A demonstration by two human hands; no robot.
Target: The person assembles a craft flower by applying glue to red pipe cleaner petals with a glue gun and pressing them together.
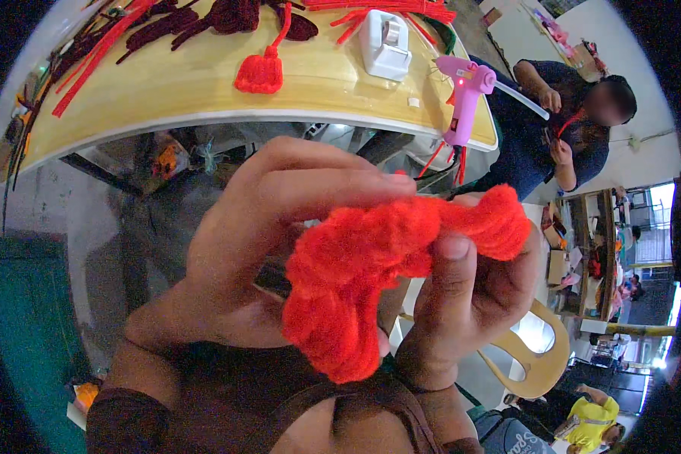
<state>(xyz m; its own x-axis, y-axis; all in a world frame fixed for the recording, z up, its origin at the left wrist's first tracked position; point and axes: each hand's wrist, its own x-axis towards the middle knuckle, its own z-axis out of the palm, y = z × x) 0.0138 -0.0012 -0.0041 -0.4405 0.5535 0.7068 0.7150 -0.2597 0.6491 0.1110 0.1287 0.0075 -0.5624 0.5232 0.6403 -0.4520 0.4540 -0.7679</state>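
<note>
Close in front of me, both hands hold a bundle of fuzzy red pipe cleaners (335, 272), bent into thick looped folds. My left hand (261, 227) curls around its left and upper side, with fingertips on top. My right hand (471, 295) pinches the narrow part between thumb and fingers, near the smaller looped end. Beyond them, on the light wooden table (193, 96), lies a finished-looking red pipe-cleaner piece (260, 74) with a stem. A pink glue gun (465, 96) with a glue stick and a lit red light stands at the table's right corner.
A white tape dispenser (386, 45) stands beside the glue gun. Red pipe cleaners (386, 7) and dark maroon pieces (227, 17) lie at the table's far side. A co-worker (573, 125) sits at the right. A wooden chair (536, 352) stands at lower right.
</note>
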